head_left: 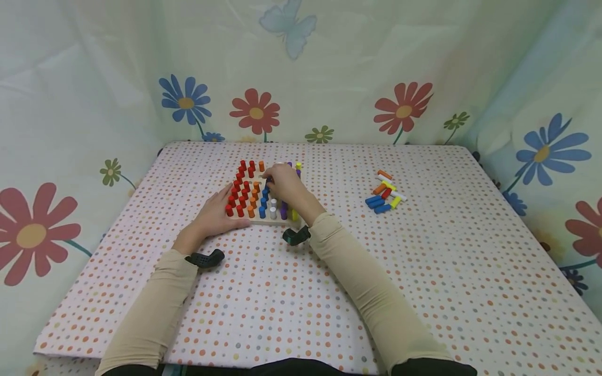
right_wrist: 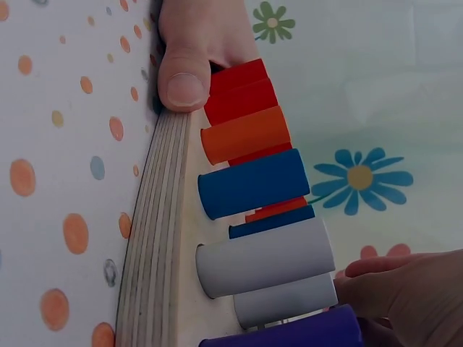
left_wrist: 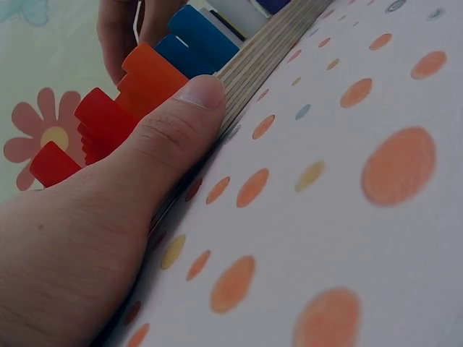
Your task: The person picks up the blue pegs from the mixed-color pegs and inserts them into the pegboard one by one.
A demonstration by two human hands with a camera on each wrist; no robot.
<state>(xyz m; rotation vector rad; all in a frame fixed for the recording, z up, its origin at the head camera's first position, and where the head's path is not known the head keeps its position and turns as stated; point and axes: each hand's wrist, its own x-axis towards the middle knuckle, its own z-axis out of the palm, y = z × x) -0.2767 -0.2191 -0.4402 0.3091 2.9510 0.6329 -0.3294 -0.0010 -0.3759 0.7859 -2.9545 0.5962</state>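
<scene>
Left grip touches pegboard; inserted pegs point up, long axes vertical.

The pegboard sits on the surface, left of the middle and toward the far edge, with pegs standing in it in lines from near to far. My left hand is at the board's left side, its thumb on the near edge by the left corner. My right hand is above the board's far part, among the pegs. Well apart to the right, loose pegs lie clustered on the surface. Behind the far edge hangs a curtain, which also stands left and right.
</scene>
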